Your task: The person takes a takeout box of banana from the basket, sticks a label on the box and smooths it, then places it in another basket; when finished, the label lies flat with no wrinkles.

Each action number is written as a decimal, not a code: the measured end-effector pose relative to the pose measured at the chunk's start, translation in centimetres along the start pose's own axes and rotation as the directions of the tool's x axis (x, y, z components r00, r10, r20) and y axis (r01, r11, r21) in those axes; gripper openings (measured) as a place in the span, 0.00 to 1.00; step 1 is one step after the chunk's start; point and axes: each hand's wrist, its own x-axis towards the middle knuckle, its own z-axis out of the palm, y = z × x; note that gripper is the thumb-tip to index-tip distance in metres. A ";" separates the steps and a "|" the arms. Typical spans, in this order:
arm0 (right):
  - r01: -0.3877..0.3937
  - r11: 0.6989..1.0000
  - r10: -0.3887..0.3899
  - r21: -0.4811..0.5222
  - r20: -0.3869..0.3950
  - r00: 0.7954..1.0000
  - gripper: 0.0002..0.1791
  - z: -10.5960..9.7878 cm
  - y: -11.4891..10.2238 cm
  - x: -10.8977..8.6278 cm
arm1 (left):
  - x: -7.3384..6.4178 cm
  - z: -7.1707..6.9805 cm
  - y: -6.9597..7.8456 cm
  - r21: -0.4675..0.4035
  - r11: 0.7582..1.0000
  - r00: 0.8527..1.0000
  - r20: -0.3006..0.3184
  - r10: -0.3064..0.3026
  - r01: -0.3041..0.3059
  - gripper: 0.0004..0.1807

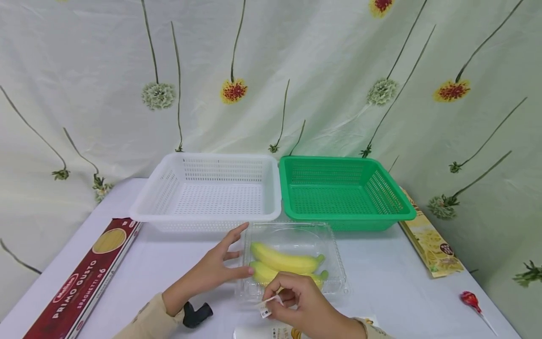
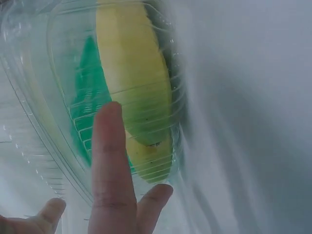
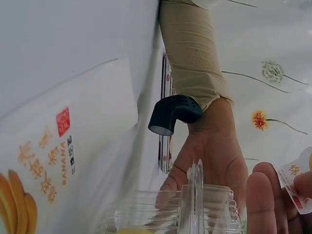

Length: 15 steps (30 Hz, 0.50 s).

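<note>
A small white label (image 1: 267, 308) was pinched in the right hand (image 1: 298, 301) at the six o'clock edge of a clear container (image 1: 296, 234) that held yellow bananas (image 1: 282, 259). The left hand (image 1: 213, 269), fingers spread apart, was at its nine o'clock side; whether it touched was unclear. Around the container on the tabletop (image 1: 178, 256), a black tube (image 1: 196, 315) lay at eight, a white basket (image 1: 207, 218) at ten, a green basket (image 1: 349, 218) at one.

White label (image 1: 269, 307) — tilted; clear box (image 1: 302, 234) — two bananas (image 1: 284, 260) inside.
</note>
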 end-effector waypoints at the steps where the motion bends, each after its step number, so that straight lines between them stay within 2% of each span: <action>1: -0.009 1.000 0.010 0.007 -0.006 1.000 0.05 -0.2 -0.2 0.0 | 0.1 0.0 0.1 -0.016 1.000 1.000 0.006 -0.016 0.016 0.57; 4: -0.024 1.000 0.023 -0.010 -0.027 0.999 0.04 -0.7 -0.6 0.2 | 0.4 0.1 0.3 -0.071 0.995 0.997 0.026 -0.066 0.068 0.58; 8: -0.006 0.999 0.004 -0.054 -0.045 0.999 0.05 -1.6 -0.9 0.6 | 0.7 0.3 0.7 -0.130 0.984 0.992 0.042 -0.116 0.120 0.60; 12: 0.007 0.998 -0.010 -0.057 -0.065 0.998 0.06 -2.6 -1.2 1.2 | 1.0 0.5 0.8 -0.167 0.977 0.990 0.054 -0.127 0.135 0.61; 15: -0.020 0.998 0.013 -0.062 -0.107 0.994 0.06 -3.6 -1.5 1.6 | 1.2 0.5 0.7 -0.188 0.973 0.990 0.062 -0.125 0.134 0.61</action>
